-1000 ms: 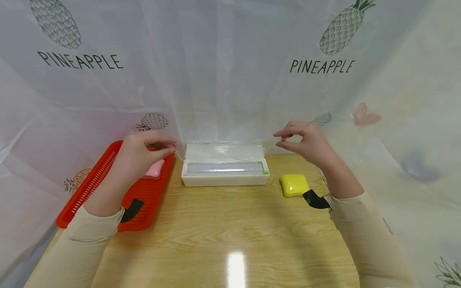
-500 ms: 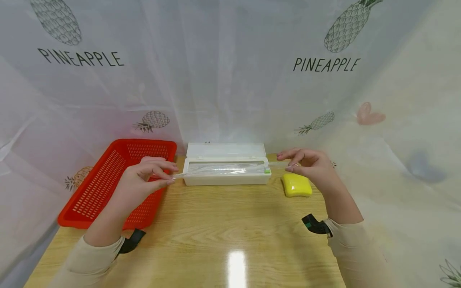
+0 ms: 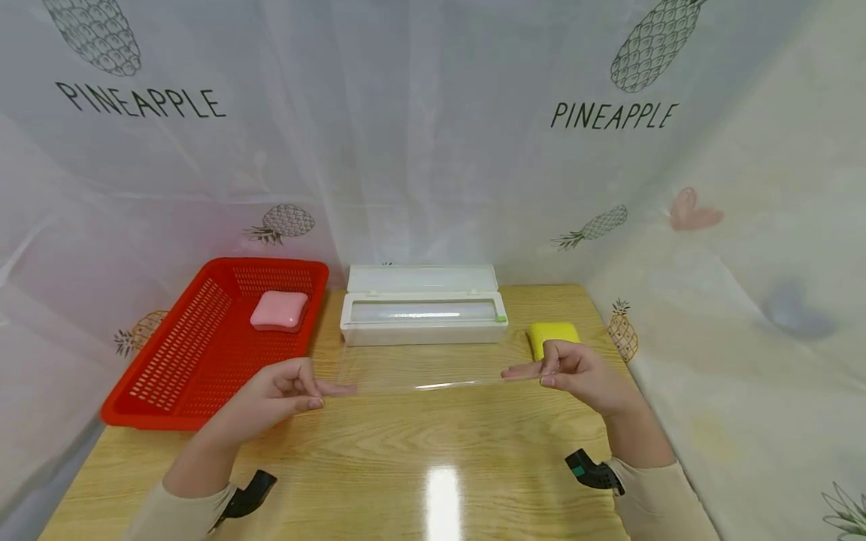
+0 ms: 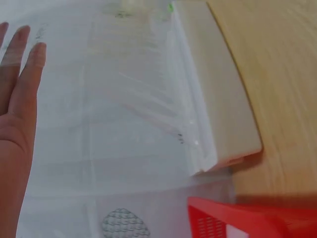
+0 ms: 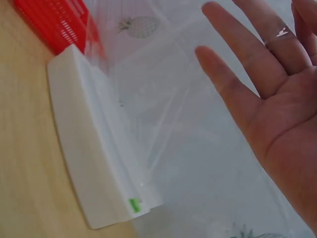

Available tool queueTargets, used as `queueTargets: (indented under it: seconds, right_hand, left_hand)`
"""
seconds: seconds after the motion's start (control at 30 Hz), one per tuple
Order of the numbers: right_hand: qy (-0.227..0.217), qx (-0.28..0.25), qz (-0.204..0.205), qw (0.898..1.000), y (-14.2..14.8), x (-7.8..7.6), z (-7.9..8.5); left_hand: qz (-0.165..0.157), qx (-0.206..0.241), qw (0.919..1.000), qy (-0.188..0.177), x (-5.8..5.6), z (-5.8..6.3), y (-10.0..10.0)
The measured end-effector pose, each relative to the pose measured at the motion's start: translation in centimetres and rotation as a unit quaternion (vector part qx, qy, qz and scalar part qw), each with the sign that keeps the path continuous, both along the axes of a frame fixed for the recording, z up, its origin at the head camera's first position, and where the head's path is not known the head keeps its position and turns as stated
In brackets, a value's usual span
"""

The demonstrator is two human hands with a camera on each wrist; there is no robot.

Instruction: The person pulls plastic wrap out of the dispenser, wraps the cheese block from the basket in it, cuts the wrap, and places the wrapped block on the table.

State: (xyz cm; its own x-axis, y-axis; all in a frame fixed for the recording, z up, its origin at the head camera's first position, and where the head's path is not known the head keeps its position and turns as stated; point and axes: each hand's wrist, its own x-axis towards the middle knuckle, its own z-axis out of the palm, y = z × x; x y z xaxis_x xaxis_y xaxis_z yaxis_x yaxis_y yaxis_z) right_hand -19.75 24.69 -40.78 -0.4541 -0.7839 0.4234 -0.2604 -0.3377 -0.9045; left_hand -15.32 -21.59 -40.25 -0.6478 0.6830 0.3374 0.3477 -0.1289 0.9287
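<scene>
A sheet of clear cling film (image 3: 440, 386) stretches between both hands, its front edge catching the light. My left hand (image 3: 284, 389) pinches its left corner between thumb and index finger, other fingers extended. At the right corner, my right hand (image 3: 583, 373) pinches the film the same way. Behind the sheet stands a white cling film dispenser (image 3: 422, 333), lid (image 3: 421, 278) raised, with the roll (image 3: 419, 311) inside and a green slider (image 3: 501, 318) at its right end. In both wrist views, extended fingers show beside the film; the pinch itself is mostly out of sight.
A red perforated basket (image 3: 196, 421) stands on the left, holding a pink rounded block (image 3: 279, 309). A yellow rounded block (image 3: 549, 332) lies behind my right hand, partly covered by it. The wooden table (image 3: 379, 466) meets a pineapple-print curtain (image 3: 413, 135) at the back.
Both hands have come down and toward me, drawing the film out from above the dispenser to in front of it. The pink block in the basket is now uncovered.
</scene>
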Motion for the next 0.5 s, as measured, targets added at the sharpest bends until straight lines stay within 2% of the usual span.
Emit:
queueTargets:
  seconds: [0.2,0.37,0.5]
  right_hand:
    - [-0.079,0.051,0.011,0.996,0.3,1.1,-2.7]
    - [-0.128,0.068,0.02,0.989,0.5,1.6,-5.1]
    - [-0.158,0.071,0.036,0.984,0.7,1.6,-7.1]
  left_hand:
    - [-0.061,0.006,0.9964,-0.059,0.5,-2.2,0.0]
    - [-0.086,0.007,0.9912,-0.101,1.0,-4.3,0.0]
    - [-0.091,0.002,0.987,-0.132,1.4,-6.0,0.1]
